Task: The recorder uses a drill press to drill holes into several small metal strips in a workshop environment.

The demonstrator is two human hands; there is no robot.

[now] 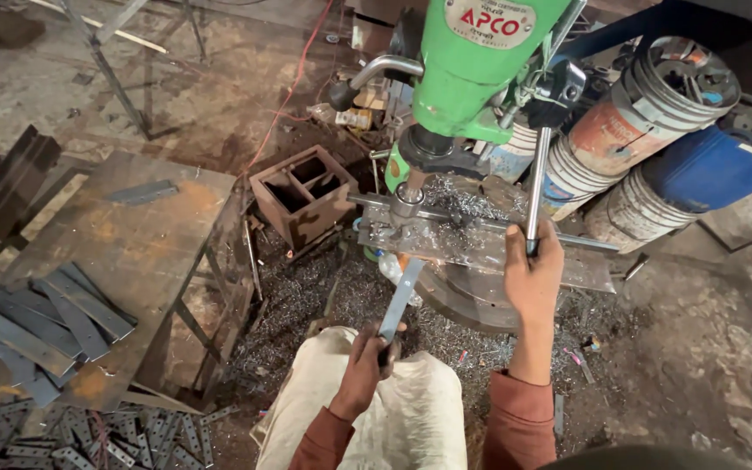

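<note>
Flat steel strip (400, 300) lies under the drill press (472, 70) chuck, far end on the swarf-covered drill table (480, 248). Judged stiff, light, sharp-edged; best held at the near end. Left hand (367, 365) grip closed there. Right hand (533, 274) grip wrapped on the feed lever (537, 187). Floor littered with shavings; cut strips piled on the counter (132, 252) to the left.

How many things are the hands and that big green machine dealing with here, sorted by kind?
Green drill press: 1
Long steel feed handle, gripped by the right hand: 1
Flat grey metal strip, held by the left hand under the drill: 1
Rusty open metal box beside the machine: 1
Total: 4
</note>
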